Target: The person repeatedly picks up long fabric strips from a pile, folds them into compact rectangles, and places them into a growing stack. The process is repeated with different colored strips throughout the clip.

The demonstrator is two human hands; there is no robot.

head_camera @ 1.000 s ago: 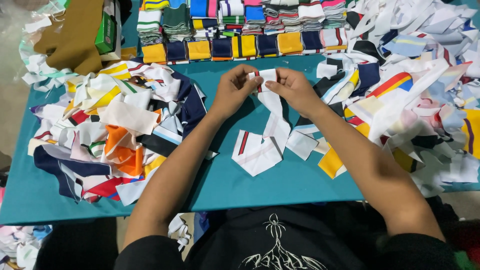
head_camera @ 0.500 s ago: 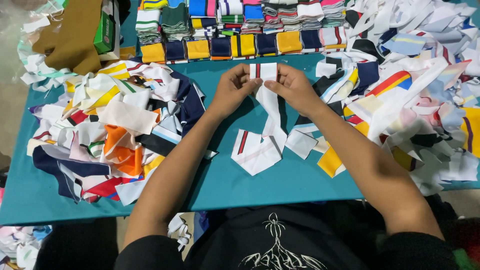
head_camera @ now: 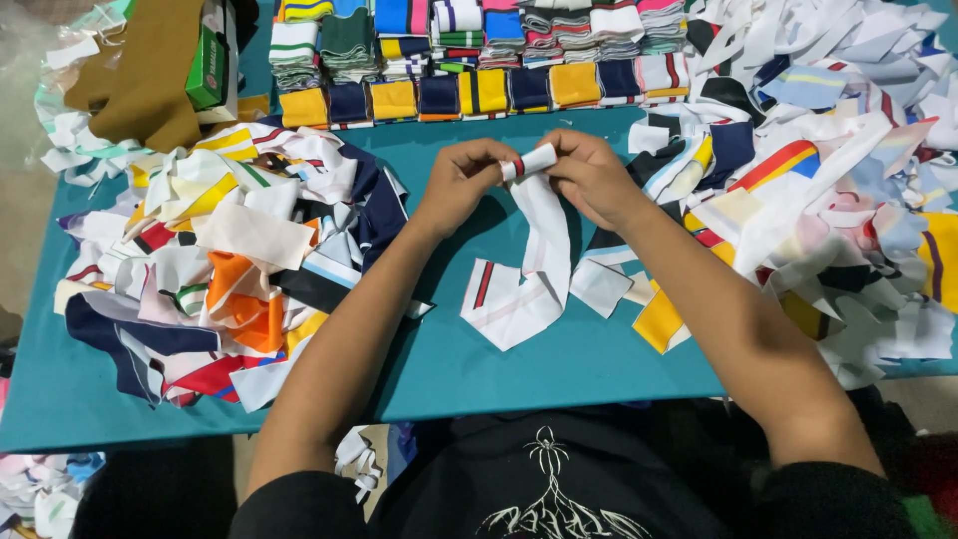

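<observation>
Head view, the only one. My left hand [head_camera: 461, 185] and right hand [head_camera: 589, 178] meet above the teal table [head_camera: 559, 369], both closed in a pinch on the rolled top end of a white ribbed strip [head_camera: 544, 225] with a red stripe — the roll is small, and most of the strip hangs loose, its tail lying on the table beside other flat pieces. Done, by my judgement: rows of rolled bundles [head_camera: 479, 92] stacked along the far edge. Left: this strip barely started, plus a loose heap [head_camera: 230, 260] at my left and a larger white heap [head_camera: 828, 190] at my right.
</observation>
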